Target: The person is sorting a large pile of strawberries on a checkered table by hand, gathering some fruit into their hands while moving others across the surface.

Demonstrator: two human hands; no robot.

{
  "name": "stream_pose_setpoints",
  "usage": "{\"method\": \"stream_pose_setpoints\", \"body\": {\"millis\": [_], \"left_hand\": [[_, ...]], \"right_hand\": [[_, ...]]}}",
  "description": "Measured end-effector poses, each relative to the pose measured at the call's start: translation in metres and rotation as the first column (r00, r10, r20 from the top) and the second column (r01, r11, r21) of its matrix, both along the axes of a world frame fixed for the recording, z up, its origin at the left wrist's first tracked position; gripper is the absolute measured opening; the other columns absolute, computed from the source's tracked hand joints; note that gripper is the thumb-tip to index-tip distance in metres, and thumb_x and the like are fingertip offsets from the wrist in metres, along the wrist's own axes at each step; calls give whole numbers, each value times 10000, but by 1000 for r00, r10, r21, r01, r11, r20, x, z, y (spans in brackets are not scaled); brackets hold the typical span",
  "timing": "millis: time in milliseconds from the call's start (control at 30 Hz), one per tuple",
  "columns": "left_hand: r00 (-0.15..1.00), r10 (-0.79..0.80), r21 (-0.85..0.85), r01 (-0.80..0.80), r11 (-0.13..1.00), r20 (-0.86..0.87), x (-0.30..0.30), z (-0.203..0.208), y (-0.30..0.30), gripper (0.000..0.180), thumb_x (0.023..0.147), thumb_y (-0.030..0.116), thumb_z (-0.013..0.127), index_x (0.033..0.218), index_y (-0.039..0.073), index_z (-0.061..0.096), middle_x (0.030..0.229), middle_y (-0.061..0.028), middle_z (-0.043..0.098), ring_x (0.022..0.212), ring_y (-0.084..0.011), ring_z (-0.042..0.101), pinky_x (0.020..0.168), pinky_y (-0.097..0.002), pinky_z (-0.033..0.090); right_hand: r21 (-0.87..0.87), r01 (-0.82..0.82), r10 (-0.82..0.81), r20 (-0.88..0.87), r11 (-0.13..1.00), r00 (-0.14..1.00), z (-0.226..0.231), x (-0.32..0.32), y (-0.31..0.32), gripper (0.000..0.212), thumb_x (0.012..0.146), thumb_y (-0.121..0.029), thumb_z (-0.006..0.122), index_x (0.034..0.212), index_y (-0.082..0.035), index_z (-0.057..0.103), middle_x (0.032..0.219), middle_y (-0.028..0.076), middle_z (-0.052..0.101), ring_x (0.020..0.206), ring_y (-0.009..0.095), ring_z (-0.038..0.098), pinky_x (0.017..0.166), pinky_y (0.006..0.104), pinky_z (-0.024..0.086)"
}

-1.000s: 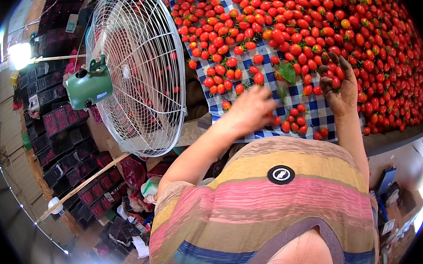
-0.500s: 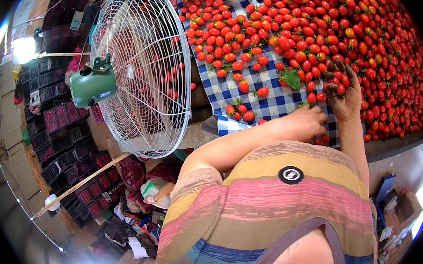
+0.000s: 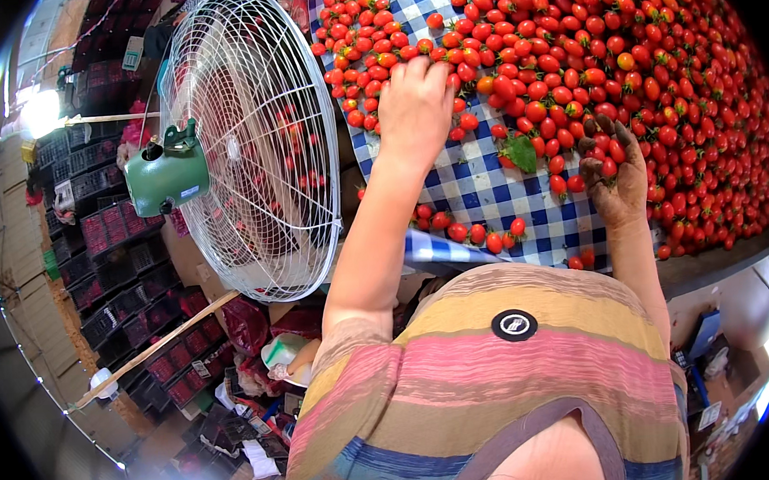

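Observation:
Red cherry tomatoes (image 3: 560, 80), some with green stalks, lie spread over a blue-and-white checked cloth (image 3: 478, 181). My left hand (image 3: 416, 110) reaches in among the looser tomatoes on the left, back upward. Its fingers bend down over them, and the fingertips are hidden. Dark-stained, my right hand (image 3: 619, 182) is palm up at the edge of the dense pile, fingers curled round a few cherry tomatoes (image 3: 608, 151). A green leaf (image 3: 520, 153) lies on the cloth between the hands. A short row of tomatoes (image 3: 478, 233) sits near the cloth's front edge.
A large fan with a white wire cage (image 3: 255, 142) and green motor (image 3: 168, 178) stands close to my left arm. Beyond it are stacked dark crates (image 3: 111, 230) with red contents. Boxes (image 3: 737, 386) stand at the lower right.
My left hand has swung away from beside the right hand, forward and left to the looser tomatoes. The right hand stays nearly in place with tomatoes in it. Another person's hand at the top is gone from view.

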State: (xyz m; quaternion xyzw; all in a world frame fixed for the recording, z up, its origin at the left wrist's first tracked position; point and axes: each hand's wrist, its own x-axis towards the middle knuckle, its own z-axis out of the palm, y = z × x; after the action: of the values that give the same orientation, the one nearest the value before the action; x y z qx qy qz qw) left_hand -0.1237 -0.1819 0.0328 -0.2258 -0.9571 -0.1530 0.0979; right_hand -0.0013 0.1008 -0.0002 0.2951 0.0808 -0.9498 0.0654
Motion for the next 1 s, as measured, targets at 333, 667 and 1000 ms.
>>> {"method": "stream_pose_setpoints", "body": {"millis": [333,667,1000], "left_hand": [[885,-60,-41,89,995,462,-11,-1,2,285,851,280,722,1040,70,692,950,-139,690,918,-335,678,784,-451,542],[947,-316,122,307,944,61,10,-28,103,648,795,509,750,1332,178,601,1476,-181,463,1350,-450,409,1082,-618,345],[970,-69,-269,132,954,234,77,-33,-22,707,856,458,695,1480,206,479,1584,-172,320,1464,-391,277,1165,-609,186]], "right_hand": [[213,-368,338,168,905,926,18,3,-27,402,957,-335,637,1270,-83,634,1203,95,686,953,181,686,630,258,559],[-170,-85,47,-218,982,975,14,5,-13,404,994,-314,595,1318,-72,586,1286,182,586,1039,258,617,618,285,585],[-199,183,-213,-144,963,966,21,4,21,320,988,-193,598,1244,-1,593,1187,179,603,999,254,630,654,286,612]]}}
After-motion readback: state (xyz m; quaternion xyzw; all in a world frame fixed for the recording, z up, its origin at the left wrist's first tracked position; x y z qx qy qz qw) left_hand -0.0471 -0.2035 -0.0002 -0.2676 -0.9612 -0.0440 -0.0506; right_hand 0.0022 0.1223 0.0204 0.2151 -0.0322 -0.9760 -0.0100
